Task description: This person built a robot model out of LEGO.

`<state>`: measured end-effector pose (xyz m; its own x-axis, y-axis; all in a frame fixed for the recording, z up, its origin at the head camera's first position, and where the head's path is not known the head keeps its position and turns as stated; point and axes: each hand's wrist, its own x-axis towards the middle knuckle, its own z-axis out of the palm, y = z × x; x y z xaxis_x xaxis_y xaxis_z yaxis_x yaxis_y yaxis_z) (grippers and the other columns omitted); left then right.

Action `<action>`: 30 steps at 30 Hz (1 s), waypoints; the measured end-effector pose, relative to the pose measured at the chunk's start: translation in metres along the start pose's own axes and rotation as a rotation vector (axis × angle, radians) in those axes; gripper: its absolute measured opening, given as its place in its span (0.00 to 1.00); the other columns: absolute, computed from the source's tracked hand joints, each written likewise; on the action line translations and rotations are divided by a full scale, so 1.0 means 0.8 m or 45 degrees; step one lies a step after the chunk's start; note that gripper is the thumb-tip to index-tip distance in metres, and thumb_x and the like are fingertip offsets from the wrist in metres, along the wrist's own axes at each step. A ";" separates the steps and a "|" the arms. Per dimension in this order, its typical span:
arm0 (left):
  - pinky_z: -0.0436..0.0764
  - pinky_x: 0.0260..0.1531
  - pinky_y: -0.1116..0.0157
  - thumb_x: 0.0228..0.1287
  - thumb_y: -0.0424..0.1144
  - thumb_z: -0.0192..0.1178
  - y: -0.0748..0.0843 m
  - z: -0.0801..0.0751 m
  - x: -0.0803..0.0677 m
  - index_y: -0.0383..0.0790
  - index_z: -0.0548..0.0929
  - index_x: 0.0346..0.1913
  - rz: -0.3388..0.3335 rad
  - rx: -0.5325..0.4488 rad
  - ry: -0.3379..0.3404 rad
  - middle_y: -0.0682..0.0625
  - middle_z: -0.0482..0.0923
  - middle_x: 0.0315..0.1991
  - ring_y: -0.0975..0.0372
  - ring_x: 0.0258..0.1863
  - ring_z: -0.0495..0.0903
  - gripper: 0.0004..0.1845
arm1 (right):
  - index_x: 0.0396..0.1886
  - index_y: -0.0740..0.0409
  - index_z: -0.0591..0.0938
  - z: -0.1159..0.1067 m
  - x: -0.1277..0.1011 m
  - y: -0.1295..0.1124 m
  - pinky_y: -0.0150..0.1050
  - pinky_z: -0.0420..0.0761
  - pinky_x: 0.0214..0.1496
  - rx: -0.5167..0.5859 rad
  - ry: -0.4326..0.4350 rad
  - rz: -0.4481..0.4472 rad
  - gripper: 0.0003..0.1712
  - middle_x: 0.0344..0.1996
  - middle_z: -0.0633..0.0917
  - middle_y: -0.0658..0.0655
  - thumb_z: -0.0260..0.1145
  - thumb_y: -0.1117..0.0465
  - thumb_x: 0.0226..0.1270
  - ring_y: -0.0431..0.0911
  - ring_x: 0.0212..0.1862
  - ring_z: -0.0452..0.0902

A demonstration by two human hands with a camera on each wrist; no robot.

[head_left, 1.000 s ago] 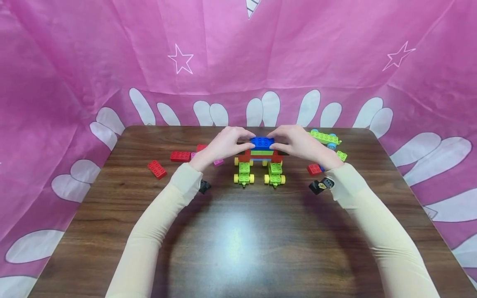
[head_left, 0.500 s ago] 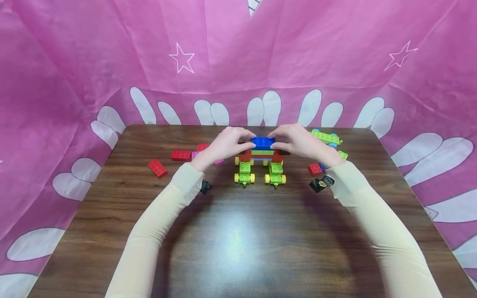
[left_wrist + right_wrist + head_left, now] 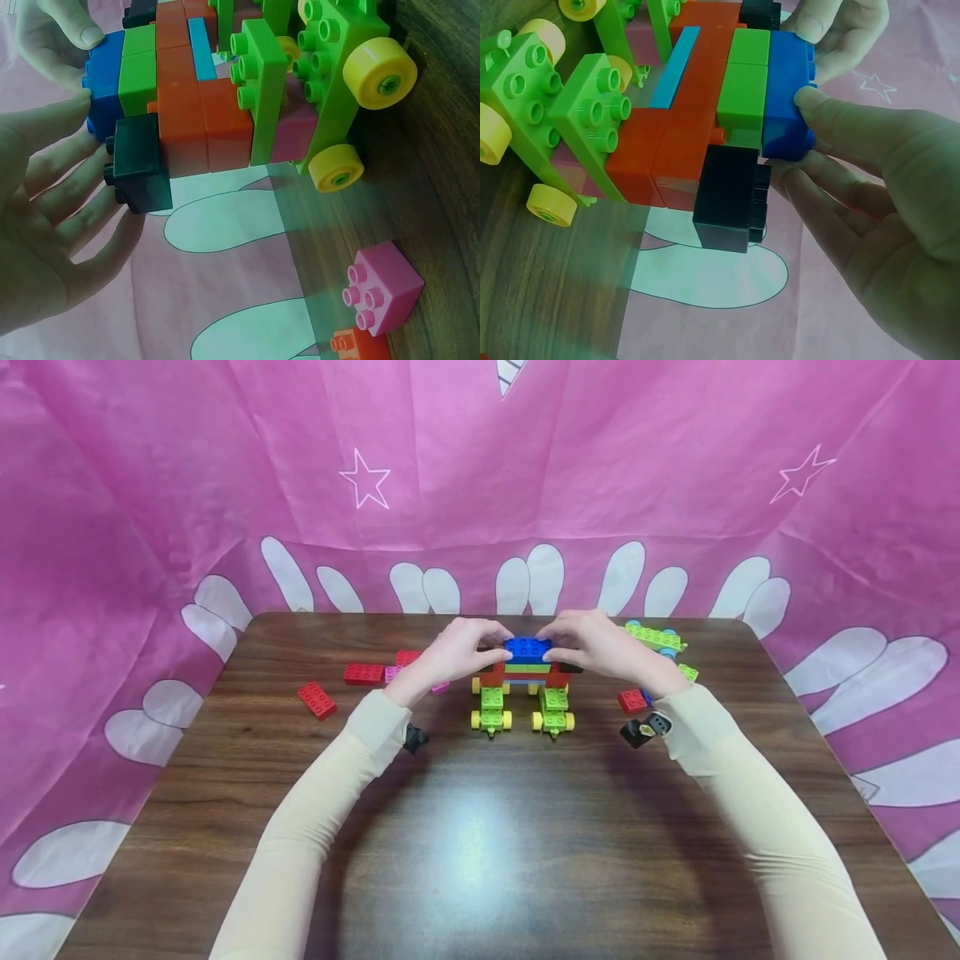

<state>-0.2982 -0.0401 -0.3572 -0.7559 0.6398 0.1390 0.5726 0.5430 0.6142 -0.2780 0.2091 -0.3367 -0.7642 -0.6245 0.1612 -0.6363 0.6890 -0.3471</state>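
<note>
**Blue brick pinched on top of build**

At 12 o'clock on table (image 3: 480, 827): blue brick (image 3: 528, 648) atop block build (image 3: 525, 689), pinched by left hand (image 3: 450, 653) and right hand (image 3: 600, 647), fingers curled. Best pressed evenly, straight down, studs aligned.

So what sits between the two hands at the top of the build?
The blue brick, the top layer of the wheeled build: left hand and right hand pinch its opposite ends. The head view shows it best.
</note>
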 end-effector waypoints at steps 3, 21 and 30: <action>0.83 0.54 0.60 0.67 0.43 0.64 0.000 -0.001 0.000 0.39 0.84 0.54 -0.011 -0.010 0.009 0.46 0.88 0.47 0.58 0.48 0.86 0.16 | 0.50 0.60 0.86 -0.002 0.002 -0.001 0.42 0.85 0.41 -0.023 -0.007 -0.018 0.16 0.41 0.87 0.58 0.71 0.59 0.64 0.45 0.39 0.81; 0.82 0.57 0.60 0.68 0.44 0.64 -0.002 0.005 -0.004 0.39 0.83 0.56 -0.033 -0.044 0.022 0.46 0.87 0.50 0.58 0.50 0.85 0.18 | 0.51 0.58 0.86 0.000 -0.002 -0.004 0.44 0.84 0.46 0.031 0.007 0.097 0.19 0.43 0.89 0.56 0.73 0.57 0.62 0.46 0.43 0.83; 0.80 0.59 0.59 0.69 0.44 0.62 -0.011 0.014 -0.007 0.38 0.81 0.58 0.033 -0.084 0.073 0.46 0.85 0.51 0.58 0.51 0.84 0.19 | 0.53 0.56 0.85 0.007 -0.007 0.002 0.42 0.84 0.45 0.037 0.050 0.043 0.18 0.44 0.88 0.54 0.71 0.57 0.64 0.44 0.43 0.82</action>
<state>-0.2957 -0.0426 -0.3721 -0.7591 0.6198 0.1989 0.5714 0.4882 0.6597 -0.2738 0.2116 -0.3430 -0.7892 -0.5858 0.1846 -0.6070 0.6982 -0.3796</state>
